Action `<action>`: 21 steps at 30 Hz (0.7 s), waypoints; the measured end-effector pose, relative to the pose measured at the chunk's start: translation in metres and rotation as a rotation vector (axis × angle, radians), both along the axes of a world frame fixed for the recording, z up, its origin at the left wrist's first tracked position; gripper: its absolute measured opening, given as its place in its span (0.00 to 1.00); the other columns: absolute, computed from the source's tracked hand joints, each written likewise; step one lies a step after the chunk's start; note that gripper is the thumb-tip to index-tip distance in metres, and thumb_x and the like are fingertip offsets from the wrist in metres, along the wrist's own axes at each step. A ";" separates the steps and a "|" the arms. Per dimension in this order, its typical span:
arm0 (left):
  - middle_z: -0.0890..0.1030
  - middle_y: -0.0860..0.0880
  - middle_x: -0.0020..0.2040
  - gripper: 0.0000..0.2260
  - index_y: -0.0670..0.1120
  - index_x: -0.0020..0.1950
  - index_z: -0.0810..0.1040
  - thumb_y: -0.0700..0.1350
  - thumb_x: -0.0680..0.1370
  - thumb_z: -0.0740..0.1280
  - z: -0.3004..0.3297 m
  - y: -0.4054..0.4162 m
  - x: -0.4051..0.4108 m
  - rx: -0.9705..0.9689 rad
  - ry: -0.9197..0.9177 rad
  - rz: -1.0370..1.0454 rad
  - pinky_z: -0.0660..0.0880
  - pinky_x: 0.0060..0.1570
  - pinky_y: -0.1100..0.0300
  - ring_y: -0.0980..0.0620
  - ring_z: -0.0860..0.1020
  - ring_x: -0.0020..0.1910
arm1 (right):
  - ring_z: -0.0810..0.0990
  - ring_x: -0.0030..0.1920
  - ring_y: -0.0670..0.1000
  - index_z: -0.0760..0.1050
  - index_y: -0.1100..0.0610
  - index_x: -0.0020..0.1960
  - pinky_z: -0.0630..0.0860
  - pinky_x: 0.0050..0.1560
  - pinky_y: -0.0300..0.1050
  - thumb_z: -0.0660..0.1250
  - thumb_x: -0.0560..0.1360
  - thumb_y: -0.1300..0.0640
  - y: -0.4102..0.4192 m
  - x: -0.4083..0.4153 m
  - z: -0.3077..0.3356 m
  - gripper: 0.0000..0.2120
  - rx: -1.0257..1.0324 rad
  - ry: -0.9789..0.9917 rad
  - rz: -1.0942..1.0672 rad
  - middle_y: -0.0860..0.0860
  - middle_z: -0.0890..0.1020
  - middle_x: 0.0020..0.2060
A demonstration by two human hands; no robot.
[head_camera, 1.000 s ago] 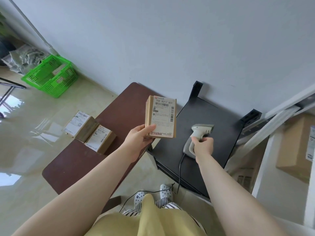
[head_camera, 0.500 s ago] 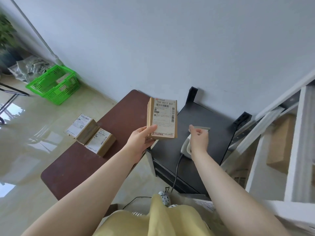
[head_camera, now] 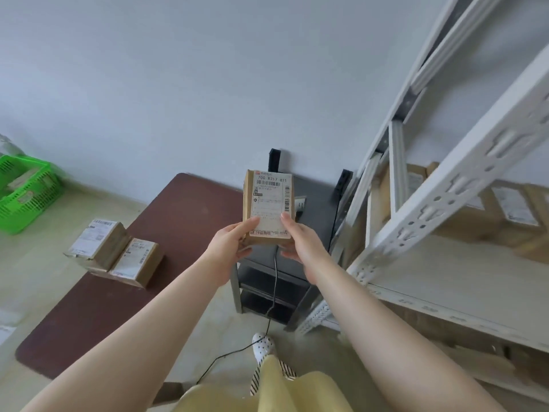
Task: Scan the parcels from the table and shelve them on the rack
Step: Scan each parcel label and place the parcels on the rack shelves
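A small cardboard parcel (head_camera: 269, 200) with a white shipping label stands upright in front of me. My left hand (head_camera: 230, 248) grips its lower left corner and my right hand (head_camera: 300, 240) grips its lower right corner. Two more labelled parcels (head_camera: 114, 252) lie side by side on the brown table (head_camera: 184, 221) to the left. The scanner (head_camera: 299, 206) lies on the black stand (head_camera: 319, 203), mostly hidden behind the held parcel. The white rack (head_camera: 445, 203) rises on the right, with several parcels (head_camera: 490, 209) on a shelf.
A green basket (head_camera: 25, 193) holding parcels sits on the glossy floor at far left. The scanner's black cable (head_camera: 274, 281) hangs down the stand's front to the floor near my foot. A grey wall is behind everything.
My right hand left the scanner on the black stand and took hold of the parcel's lower right corner. My view has swung right, bringing the rack in.
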State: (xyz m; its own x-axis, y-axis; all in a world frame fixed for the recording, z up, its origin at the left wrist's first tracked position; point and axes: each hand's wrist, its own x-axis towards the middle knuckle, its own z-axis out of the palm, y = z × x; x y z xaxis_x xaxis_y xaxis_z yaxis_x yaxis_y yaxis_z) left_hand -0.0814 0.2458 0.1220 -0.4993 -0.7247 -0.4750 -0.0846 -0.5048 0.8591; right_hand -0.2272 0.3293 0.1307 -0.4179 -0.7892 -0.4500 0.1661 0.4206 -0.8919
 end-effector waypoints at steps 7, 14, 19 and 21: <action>0.87 0.48 0.53 0.23 0.44 0.62 0.81 0.57 0.73 0.72 -0.012 0.081 0.003 0.073 -0.030 -0.223 0.73 0.68 0.49 0.47 0.81 0.60 | 0.83 0.53 0.51 0.79 0.54 0.58 0.82 0.52 0.45 0.67 0.74 0.36 0.109 0.000 -0.014 0.24 0.049 -0.018 -0.076 0.52 0.85 0.53; 0.86 0.49 0.55 0.31 0.45 0.63 0.79 0.62 0.67 0.74 -0.012 0.145 -0.031 0.018 -0.133 -0.497 0.75 0.64 0.54 0.50 0.81 0.59 | 0.80 0.51 0.55 0.79 0.56 0.59 0.79 0.53 0.49 0.71 0.70 0.41 0.199 -0.045 -0.020 0.25 0.046 -0.116 -0.056 0.58 0.84 0.55; 0.86 0.52 0.56 0.27 0.47 0.63 0.79 0.58 0.70 0.78 -0.025 0.202 -0.078 0.031 -0.194 -0.608 0.76 0.55 0.61 0.53 0.82 0.58 | 0.84 0.50 0.52 0.81 0.54 0.55 0.79 0.54 0.49 0.70 0.77 0.46 0.248 -0.099 -0.025 0.13 0.039 -0.050 -0.076 0.52 0.86 0.49; 0.86 0.51 0.57 0.33 0.47 0.63 0.80 0.61 0.63 0.79 -0.037 0.231 -0.101 0.044 -0.180 -0.582 0.74 0.65 0.53 0.49 0.81 0.61 | 0.84 0.52 0.53 0.82 0.54 0.55 0.79 0.58 0.53 0.71 0.76 0.47 0.272 -0.128 -0.028 0.13 0.058 -0.033 -0.057 0.53 0.86 0.50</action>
